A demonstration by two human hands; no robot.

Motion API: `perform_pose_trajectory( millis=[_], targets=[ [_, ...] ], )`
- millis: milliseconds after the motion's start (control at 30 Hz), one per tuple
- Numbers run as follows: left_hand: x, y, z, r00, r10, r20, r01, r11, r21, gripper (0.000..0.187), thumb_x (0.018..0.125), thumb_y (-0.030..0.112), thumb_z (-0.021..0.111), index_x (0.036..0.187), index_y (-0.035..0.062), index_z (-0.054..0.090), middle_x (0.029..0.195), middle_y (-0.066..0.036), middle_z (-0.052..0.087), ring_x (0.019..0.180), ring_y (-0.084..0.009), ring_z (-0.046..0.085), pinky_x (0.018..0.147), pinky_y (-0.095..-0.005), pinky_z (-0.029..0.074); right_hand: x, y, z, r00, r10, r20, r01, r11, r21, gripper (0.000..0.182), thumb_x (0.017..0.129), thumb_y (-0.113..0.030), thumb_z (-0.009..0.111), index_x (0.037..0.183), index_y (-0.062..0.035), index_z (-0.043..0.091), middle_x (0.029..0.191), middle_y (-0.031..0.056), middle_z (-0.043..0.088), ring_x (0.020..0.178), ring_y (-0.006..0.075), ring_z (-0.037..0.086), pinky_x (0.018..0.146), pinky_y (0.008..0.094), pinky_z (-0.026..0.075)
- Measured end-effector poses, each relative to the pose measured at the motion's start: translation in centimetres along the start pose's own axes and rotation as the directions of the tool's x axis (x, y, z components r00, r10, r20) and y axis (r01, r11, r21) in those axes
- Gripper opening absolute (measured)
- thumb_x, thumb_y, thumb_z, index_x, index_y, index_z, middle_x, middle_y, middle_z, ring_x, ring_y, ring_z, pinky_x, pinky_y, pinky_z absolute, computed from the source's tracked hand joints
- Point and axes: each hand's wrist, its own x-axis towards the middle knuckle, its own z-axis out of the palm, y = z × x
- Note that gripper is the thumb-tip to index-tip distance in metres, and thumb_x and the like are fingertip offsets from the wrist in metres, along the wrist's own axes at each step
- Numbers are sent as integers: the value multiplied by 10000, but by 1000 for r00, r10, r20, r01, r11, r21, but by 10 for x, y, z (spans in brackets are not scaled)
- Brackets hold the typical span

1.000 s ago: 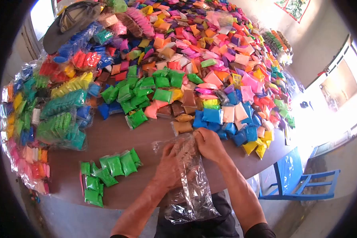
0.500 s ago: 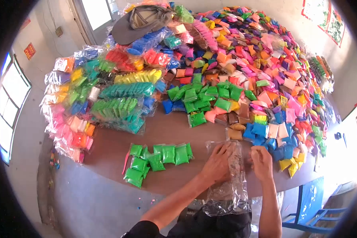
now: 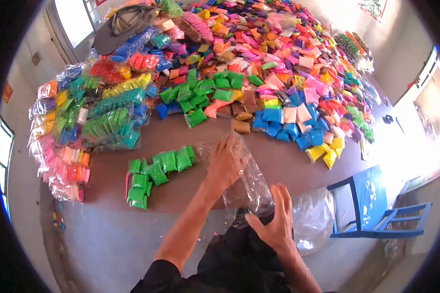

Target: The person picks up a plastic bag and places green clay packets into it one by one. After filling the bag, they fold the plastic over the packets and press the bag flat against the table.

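A clear plastic bag (image 3: 252, 183) lies flat at the front of the brown table, its near end hanging past the edge. On its upper left part rests my left hand (image 3: 228, 158); its fingers are bent and partly blurred, so whether they pinch the film is unclear. My right hand (image 3: 275, 219) is at the bag's lower right, thumb and fingers spread wide, holding nothing. To the left of my left hand, several green packets (image 3: 156, 168) sit in a bent row beside a thin pink strip (image 3: 127, 184).
A large heap of coloured packets (image 3: 278, 63) covers the table's back and right. Bagged packets (image 3: 110, 105) are stacked at the left, with a grey cap (image 3: 124, 27) on top. A blue chair (image 3: 371, 205) and a big clear bag (image 3: 313, 217) are at the right.
The view has shifted, so the table contents appear further left and higher. My right hand has moved down toward the bag's near end and its fingers have opened. My left hand stays on the bag.
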Motion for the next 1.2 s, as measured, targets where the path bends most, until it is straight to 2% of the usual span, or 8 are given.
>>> perform_pose_trajectory(
  millis=[233,333,433,633,733,833,967,1200],
  targets=[
    [-25,7,-34,983,122,134,-123,992,5,651,956,426,700,1420,-17,585,1534,-240,513,1438,-425,459,1216,-542,333,11,27,13,975,-75,-210,77,997,-2,626,774,-134,838,1346,1,622,1449,258,517,1370,440,482,1144,533,411],
    [-56,23,-54,985,111,133,-94,987,-128,509,936,312,719,1354,31,643,1525,-199,522,1415,-395,481,1194,-537,349,16,32,11,971,-61,-233,61,998,-5,585,784,-134,835,1325,-15,645,1450,247,521,1367,435,487,1135,516,422],
    [-97,28,-69,978,189,88,-183,980,-79,420,913,255,753,1286,72,696,1462,-151,595,1390,-358,518,1172,-520,382,19,43,14,967,-54,-249,53,999,-10,564,791,-133,834,1310,-6,653,1452,243,522,1368,429,489,1133,512,424],
    [-128,15,-73,991,124,-53,-129,985,-116,237,889,120,766,1121,75,745,1308,-88,697,1222,-316,642,998,-469,536,24,45,23,970,-26,-240,38,998,48,516,785,-146,844,1266,-36,692,1460,219,527,1362,412,504,1138,515,414],
    [-126,12,-69,988,154,-16,-155,985,-71,248,869,81,758,1115,69,726,1287,-93,701,1146,-320,664,936,-454,564,25,26,15,958,-120,-262,88,987,-132,471,781,-158,852,1225,-72,720,1434,183,557,1344,390,526,1145,514,398],
    [-130,13,-61,983,183,-31,-184,981,-65,306,831,64,754,1132,59,704,1277,-112,691,1107,-325,667,930,-445,567,29,-7,-3,942,-280,-185,234,943,-237,418,785,-167,857,1178,-93,735,1344,120,627,1295,353,573,1137,525,385],
    [-128,19,-54,978,199,-65,-203,978,-46,363,796,65,742,1154,44,686,1254,-127,675,1102,-333,666,920,-449,570,31,-24,13,932,-330,148,303,937,174,271,849,-101,777,1115,-83,728,1186,102,690,1106,331,672,953,467,528],
    [-132,21,-54,975,213,-66,-217,975,-58,372,784,71,719,1154,38,695,1218,-116,674,1101,-328,663,932,-446,565,52,-18,49,914,-321,246,323,946,32,380,896,0,624,1270,-38,673,1352,132,650,1234,360,628,1010,461,527]
  ],
)
